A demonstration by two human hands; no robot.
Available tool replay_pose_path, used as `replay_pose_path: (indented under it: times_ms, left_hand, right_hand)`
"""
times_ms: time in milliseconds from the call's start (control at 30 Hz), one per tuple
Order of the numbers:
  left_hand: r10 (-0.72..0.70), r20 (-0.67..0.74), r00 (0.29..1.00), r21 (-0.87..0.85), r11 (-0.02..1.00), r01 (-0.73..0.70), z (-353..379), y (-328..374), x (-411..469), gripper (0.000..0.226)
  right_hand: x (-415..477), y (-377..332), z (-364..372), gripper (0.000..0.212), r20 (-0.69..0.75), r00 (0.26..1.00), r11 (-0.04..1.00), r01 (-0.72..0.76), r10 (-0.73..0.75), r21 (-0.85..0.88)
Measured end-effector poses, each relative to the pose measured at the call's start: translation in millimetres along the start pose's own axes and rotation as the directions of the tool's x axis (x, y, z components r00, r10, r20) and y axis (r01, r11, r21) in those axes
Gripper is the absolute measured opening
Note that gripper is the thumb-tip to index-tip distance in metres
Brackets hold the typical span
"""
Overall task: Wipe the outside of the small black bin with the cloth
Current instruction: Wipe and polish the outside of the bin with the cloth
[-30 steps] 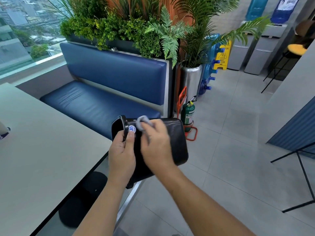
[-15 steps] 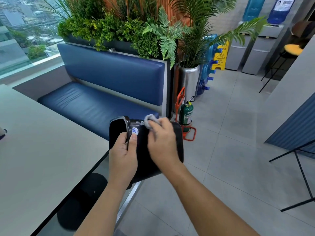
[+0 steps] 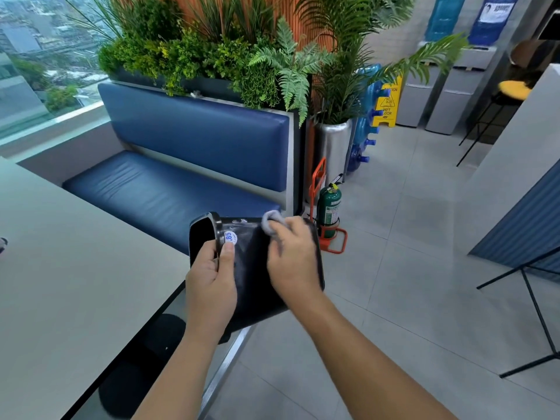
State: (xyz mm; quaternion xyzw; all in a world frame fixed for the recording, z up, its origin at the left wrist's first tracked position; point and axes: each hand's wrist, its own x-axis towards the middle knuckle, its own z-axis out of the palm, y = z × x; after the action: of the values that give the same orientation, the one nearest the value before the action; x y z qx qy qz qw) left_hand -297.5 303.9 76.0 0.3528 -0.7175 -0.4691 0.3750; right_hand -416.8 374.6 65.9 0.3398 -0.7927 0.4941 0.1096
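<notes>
The small black bin [image 3: 254,268] is held in the air on its side, open mouth turned left, just off the edge of the grey bench [image 3: 75,268] and in front of the blue seat [image 3: 169,192]. The left hand [image 3: 212,286] grips its rim, thumb on the outer wall just below a round white sticker [image 3: 230,237]. The right hand [image 3: 291,259] is curled round a bunched grey cloth [image 3: 271,221], pressing it against the bin's outer wall near its far edge. A green fire extinguisher [image 3: 328,207] stands on the floor beyond

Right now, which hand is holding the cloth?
The right hand: it holds the grey cloth against the side of the black bin. The left hand has no cloth and only grips the rim.
</notes>
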Motion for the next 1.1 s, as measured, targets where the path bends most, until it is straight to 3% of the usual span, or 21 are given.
replay_pose_path:
  times_ms: [100,200,333,500,567,633,700,733,800,867,933,1033,1100]
  left_hand:
    - [0.008,-0.014,1.0,0.017,1.0,-0.008,2.7,-1.3,3.6,0.022]
    - [-0.035,-0.053,0.998,-0.035,0.999,0.034,-5.8,-3.9,11.3,0.026]
    - [-0.083,-0.088,0.993,-0.044,0.996,0.079,-15.9,-9.9,13.6,0.028]
    - [-0.119,-0.091,0.989,-0.077,0.991,0.112,-25.0,-10.5,19.5,0.031]
    - [-0.119,-0.053,0.991,-0.09,0.989,0.114,-25.5,-5.3,21.1,0.029]
    - [-0.097,0.024,0.995,-0.09,0.991,0.099,-24.9,-0.5,22.2,0.025]
    - [-0.079,0.126,0.989,-0.112,0.989,0.093,-24.8,4.8,23.8,0.022]
    - [-0.078,0.184,0.98,-0.124,0.987,0.102,-25.1,8.2,25.3,0.022]
    - [-0.106,0.309,0.945,-0.153,0.975,0.159,-27.7,14.4,28.1,0.022]
    - [-0.136,0.44,0.887,-0.189,0.952,0.24,-33.3,15.2,32.4,0.018]
    - [-0.169,0.528,0.832,-0.212,0.923,0.322,-35.7,11.6,38.6,0.019]
    - [-0.293,0.434,0.852,-0.275,0.857,0.435,-26.3,12.6,42.3,0.021]
    - [-0.374,0.357,0.856,-0.374,0.782,0.498,-18.0,19.1,41.3,0.037]
  right_hand:
    - [-20.1,-37.3,11.0,0.03,0.069,0.99,0.989,0.117,-0.124,0.095]
    - [-17.7,-11.5,2.9,0.031,0.074,0.988,0.989,0.13,-0.135,0.068]
    - [0.3,50.2,-15.2,0.028,0.084,0.995,0.995,-0.047,0.054,-0.088]
    - [5.3,76.3,-37.4,0.027,0.062,0.944,0.946,-0.323,0.324,-0.018]
    - [5.7,84.9,-35.5,0.032,0.104,0.889,0.891,-0.452,0.446,0.039]
    - [4.3,93.2,-31.2,0.029,0.185,0.787,0.779,-0.614,0.589,0.13]
    - [3.2,94.5,-31.3,0.021,0.297,0.643,0.597,-0.766,0.706,0.238]
    - [5.1,93.4,-34.4,0.027,0.361,0.569,0.475,-0.82,0.739,0.319]
    - [8.0,86.7,-45.0,0.031,0.502,0.459,0.215,-0.856,0.733,0.469]
    - [9.0,84.1,-52.9,0.042,0.578,0.445,0.128,-0.853,0.683,0.506]
    - [7.7,83.5,-53.4,0.049,0.573,0.468,0.132,-0.838,0.672,0.529]
    - [5.9,78.3,-47.9,0.046,0.539,0.51,0.159,-0.808,0.671,0.567]
    - [3.4,71.6,-43.8,0.043,0.517,0.513,0.183,-0.809,0.686,0.559]
